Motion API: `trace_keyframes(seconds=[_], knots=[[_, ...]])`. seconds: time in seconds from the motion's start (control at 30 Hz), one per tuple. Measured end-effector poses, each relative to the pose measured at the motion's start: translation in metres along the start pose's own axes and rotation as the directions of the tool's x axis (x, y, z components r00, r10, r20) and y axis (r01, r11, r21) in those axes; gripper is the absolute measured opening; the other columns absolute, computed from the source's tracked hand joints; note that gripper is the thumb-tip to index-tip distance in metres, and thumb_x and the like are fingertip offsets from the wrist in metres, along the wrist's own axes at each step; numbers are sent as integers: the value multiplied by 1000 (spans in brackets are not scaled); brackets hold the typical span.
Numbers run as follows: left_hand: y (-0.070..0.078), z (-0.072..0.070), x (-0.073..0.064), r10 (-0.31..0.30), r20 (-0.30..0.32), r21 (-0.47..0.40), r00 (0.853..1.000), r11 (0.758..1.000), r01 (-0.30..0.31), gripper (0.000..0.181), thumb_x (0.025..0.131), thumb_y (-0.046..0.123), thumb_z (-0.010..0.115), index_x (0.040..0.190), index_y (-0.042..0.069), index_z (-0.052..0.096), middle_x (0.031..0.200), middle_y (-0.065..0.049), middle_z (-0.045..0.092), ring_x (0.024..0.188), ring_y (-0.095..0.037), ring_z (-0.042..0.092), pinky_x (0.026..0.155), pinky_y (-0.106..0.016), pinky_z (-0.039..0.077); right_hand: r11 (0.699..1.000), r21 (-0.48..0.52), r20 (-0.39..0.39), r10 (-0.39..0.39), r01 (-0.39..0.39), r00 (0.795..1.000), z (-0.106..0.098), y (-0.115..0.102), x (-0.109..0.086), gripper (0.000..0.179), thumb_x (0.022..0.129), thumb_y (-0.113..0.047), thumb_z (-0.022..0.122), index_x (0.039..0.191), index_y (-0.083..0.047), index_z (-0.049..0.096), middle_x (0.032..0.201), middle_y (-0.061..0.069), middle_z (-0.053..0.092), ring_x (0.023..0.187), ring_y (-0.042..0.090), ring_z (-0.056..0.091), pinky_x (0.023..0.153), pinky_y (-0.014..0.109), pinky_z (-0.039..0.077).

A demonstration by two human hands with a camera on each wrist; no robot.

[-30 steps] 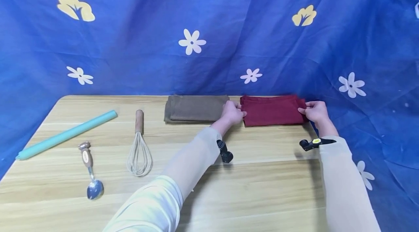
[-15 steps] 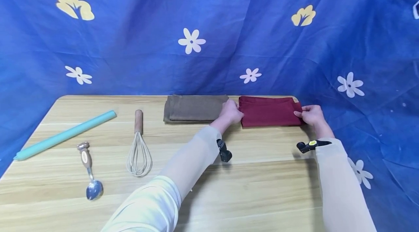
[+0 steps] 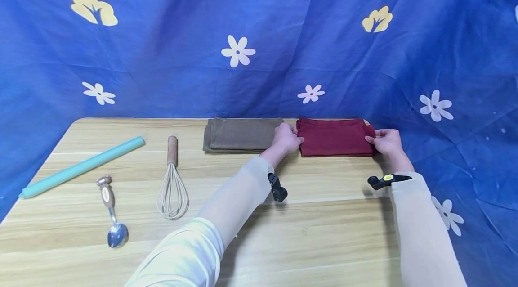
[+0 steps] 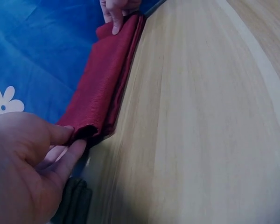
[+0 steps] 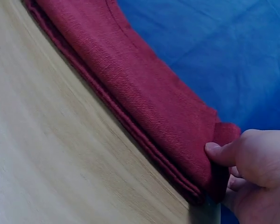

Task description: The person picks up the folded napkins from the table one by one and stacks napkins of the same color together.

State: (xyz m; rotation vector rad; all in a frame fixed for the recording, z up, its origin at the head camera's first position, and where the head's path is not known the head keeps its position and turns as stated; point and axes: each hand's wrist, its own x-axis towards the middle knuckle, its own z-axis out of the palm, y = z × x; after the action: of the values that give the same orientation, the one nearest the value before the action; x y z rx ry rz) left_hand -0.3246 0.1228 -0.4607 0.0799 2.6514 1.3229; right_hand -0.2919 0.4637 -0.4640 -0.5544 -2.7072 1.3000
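A folded dark red cloth point(image 3: 336, 137) lies at the back right of the wooden table. My left hand point(image 3: 285, 138) pinches its left end between thumb and fingers, as the left wrist view shows up close. At the opposite end, my right hand point(image 3: 387, 142) pinches a corner, the thumb point(image 5: 215, 150) on top and the other fingers partly hidden underneath. The layered folds run along the cloth's near edge in the right wrist view. Just left of my left hand lies a folded grey-brown cloth point(image 3: 244, 135).
On the left side of the table point(image 3: 315, 233) lie a whisk point(image 3: 172, 183), a spoon point(image 3: 112, 215) with a thick handle, and a long turquoise stick-like roll point(image 3: 82, 168). A blue flowered curtain point(image 3: 182, 53) hangs behind the table and along its right side.
My right hand has shifted slightly left and nearer, and the red cloth's right end has drawn in, uncovering a bit of the table's back corner. My left hand has hardly moved.
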Motion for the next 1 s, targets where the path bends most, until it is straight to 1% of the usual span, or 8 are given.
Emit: trace_keyframes(seconds=[0.1,0.2,0.3,0.43,0.6,0.7,0.8,1.0], knots=[[-2,-6,0,3,0,-15,1000,1000,-3,16,91,19,85,98,10,74,92,1,69,96,-17,66,83,-29,54,999,13,0,-40,40,999,-1,-3,-1,39,96,-2,74,128,19,64,93,14,77,70,-8,60,69,12,52],[-3,-16,0,12,2,-75,1000,997,-12,11,91,15,83,96,9,75,88,1,72,90,-15,69,79,-29,55,989,-82,-21,-127,124,992,-6,-8,-4,34,95,2,71,126,16,67,105,25,76,76,-6,65,95,20,49],[-6,-28,1,52,7,-120,999,992,-51,12,92,12,81,101,6,78,87,0,76,88,-15,72,77,-28,57,954,-201,-42,-233,220,971,-10,-15,-7,32,94,0,73,122,12,71,107,27,75,87,14,75,114,44,34],[-7,-41,3,147,38,-165,988,976,-139,28,93,14,82,117,0,77,94,-3,80,88,-15,75,79,-29,59,926,-239,-56,-315,294,947,-16,-24,-9,31,94,-2,76,121,12,71,105,30,74,105,45,72,116,57,28],[-1,-58,-2,275,50,-137,960,954,-266,36,94,23,82,124,3,74,103,-4,80,94,-14,75,87,-28,58,935,-191,-53,-315,300,948,-23,-40,-14,32,98,-8,76,125,10,71,115,28,74,101,33,75,94,23,51],[3,-71,-6,332,24,-89,943,940,-329,37,95,25,82,125,5,73,108,-6,78,99,-16,74,91,-28,57,939,-170,-58,-313,300,948,-25,-51,-21,36,99,-16,77,126,7,71,121,26,73,103,28,73,73,7,46],[6,-87,-10,380,-8,-48,925,924,-380,40,95,27,81,128,6,72,117,-8,77,105,-17,73,94,-28,56,933,-163,-60,-334,321,941,-25,-62,-27,42,98,-25,79,127,4,72,122,25,73,109,34,72,74,8,47],[3,-119,-19,456,-53,71,888,889,-452,50,100,36,76,141,10,66,138,-6,69,122,-21,68,104,-34,53,923,-111,-70,-376,368,924,-23,-87,-38,53,95,-38,82,130,1,71,126,22,72,104,12,71,74,10,49]])
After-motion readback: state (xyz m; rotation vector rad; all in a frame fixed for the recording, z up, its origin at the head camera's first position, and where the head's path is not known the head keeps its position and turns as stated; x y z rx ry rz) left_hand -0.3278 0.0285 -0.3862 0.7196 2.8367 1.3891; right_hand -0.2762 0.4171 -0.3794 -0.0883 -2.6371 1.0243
